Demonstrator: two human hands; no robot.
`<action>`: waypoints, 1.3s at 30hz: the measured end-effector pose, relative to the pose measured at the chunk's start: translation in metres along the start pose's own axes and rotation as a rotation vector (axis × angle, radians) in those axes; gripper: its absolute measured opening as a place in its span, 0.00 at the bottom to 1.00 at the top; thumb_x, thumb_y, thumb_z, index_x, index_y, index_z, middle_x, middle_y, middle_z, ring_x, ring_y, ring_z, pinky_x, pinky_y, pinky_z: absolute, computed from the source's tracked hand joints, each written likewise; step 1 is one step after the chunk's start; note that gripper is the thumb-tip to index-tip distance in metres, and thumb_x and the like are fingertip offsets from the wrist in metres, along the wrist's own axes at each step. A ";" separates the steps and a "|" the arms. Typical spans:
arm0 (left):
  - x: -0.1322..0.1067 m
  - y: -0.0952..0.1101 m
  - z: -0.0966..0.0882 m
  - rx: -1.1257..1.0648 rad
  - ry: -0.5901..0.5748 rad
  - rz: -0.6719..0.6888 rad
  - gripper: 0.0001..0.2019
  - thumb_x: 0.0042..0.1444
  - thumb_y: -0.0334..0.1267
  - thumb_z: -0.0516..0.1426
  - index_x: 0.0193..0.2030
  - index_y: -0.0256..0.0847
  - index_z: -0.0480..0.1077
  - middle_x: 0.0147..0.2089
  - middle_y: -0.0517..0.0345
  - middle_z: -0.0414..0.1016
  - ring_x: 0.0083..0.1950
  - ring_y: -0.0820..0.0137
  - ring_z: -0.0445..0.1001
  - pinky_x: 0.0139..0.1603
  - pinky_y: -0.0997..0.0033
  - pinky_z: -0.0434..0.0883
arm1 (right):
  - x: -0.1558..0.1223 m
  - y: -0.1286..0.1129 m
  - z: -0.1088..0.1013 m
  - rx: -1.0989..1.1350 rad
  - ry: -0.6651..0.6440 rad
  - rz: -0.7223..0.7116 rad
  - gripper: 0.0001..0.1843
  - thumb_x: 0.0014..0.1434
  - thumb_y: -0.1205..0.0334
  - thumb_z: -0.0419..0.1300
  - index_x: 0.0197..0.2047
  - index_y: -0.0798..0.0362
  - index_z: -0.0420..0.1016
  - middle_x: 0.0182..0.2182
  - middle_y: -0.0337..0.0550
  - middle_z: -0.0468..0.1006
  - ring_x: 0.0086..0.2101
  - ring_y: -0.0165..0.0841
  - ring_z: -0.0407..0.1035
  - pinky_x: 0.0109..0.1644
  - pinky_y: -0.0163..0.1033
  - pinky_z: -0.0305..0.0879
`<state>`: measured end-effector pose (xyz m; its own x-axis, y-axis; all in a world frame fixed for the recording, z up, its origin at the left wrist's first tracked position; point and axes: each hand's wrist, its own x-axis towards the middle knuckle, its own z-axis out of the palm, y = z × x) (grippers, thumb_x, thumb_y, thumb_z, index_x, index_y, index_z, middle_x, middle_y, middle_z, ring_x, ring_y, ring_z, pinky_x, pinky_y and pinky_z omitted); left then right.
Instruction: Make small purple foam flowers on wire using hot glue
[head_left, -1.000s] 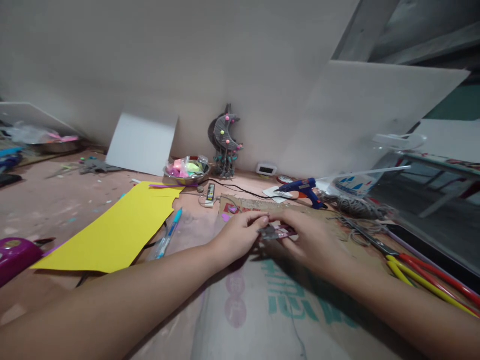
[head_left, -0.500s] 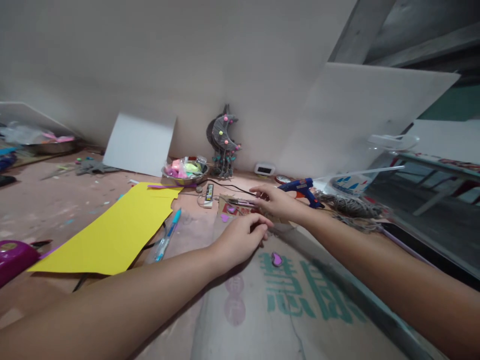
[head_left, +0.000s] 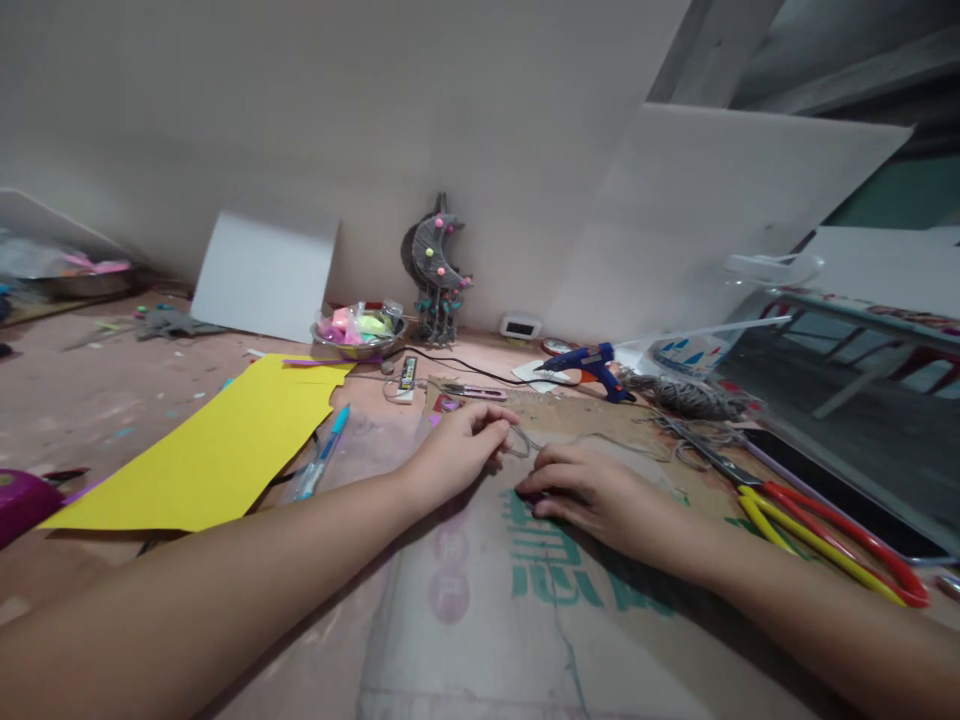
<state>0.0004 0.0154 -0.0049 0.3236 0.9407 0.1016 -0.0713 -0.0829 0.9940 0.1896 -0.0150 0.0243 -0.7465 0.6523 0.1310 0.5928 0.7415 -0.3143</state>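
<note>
My left hand (head_left: 461, 445) is closed over the cardboard, thumb and forefinger pinched together. From its fingertips a thin grey yarn (head_left: 519, 440) loops out toward the right. My right hand (head_left: 592, 490) is lowered onto the cardboard sheet (head_left: 495, 640), its fingers closed over the small purple heart, which they almost wholly cover. Behind my hands a pink craft knife (head_left: 480, 392) lies on the sheet, near more small purple pieces (head_left: 450, 405).
Right of my hands are red-and-yellow-handled scissors (head_left: 832, 530), a phone (head_left: 840, 490), a grey yarn bundle (head_left: 682, 395) and a blue glue gun (head_left: 592, 365). Yellow paper (head_left: 202, 450) and a blue pen (head_left: 324, 455) lie left. A moon ornament (head_left: 439, 260) stands behind.
My right hand has come away from the craft knife, back toward me, and closed over the purple heart. My left hand stays nearly in place. The scissors have come into view.
</note>
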 end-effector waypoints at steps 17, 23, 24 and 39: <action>-0.008 0.002 0.000 0.250 -0.075 0.140 0.11 0.54 0.40 0.55 0.40 0.38 0.74 0.38 0.55 0.77 0.39 0.70 0.72 0.40 0.72 0.67 | 0.018 0.001 0.003 0.948 0.339 0.609 0.09 0.57 0.57 0.55 0.31 0.54 0.64 0.23 0.38 0.72 0.21 0.26 0.66 0.26 0.33 0.65; -0.006 0.002 -0.001 0.263 -0.039 0.144 0.09 0.54 0.40 0.55 0.33 0.37 0.73 0.32 0.58 0.75 0.34 0.72 0.70 0.36 0.75 0.65 | 0.025 0.001 0.008 1.048 0.326 0.610 0.12 0.56 0.53 0.58 0.33 0.53 0.63 0.22 0.37 0.72 0.19 0.26 0.65 0.24 0.32 0.62; -0.005 0.001 -0.001 0.218 -0.008 0.134 0.09 0.54 0.40 0.55 0.32 0.37 0.71 0.30 0.59 0.73 0.32 0.74 0.69 0.34 0.76 0.64 | 0.025 0.004 0.004 0.959 0.319 0.591 0.12 0.56 0.52 0.57 0.34 0.53 0.64 0.22 0.38 0.72 0.19 0.26 0.65 0.24 0.33 0.62; -0.006 0.003 -0.001 0.195 0.053 0.137 0.10 0.57 0.42 0.52 0.36 0.37 0.68 0.31 0.59 0.70 0.32 0.73 0.69 0.33 0.75 0.65 | 0.014 0.035 -0.014 0.053 -0.002 0.251 0.11 0.58 0.59 0.54 0.29 0.54 0.73 0.28 0.43 0.75 0.30 0.32 0.67 0.34 0.37 0.61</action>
<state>-0.0032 0.0096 -0.0025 0.2729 0.9318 0.2393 0.0738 -0.2683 0.9605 0.2040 0.0216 0.0282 -0.5782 0.8149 0.0407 0.7433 0.5467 -0.3855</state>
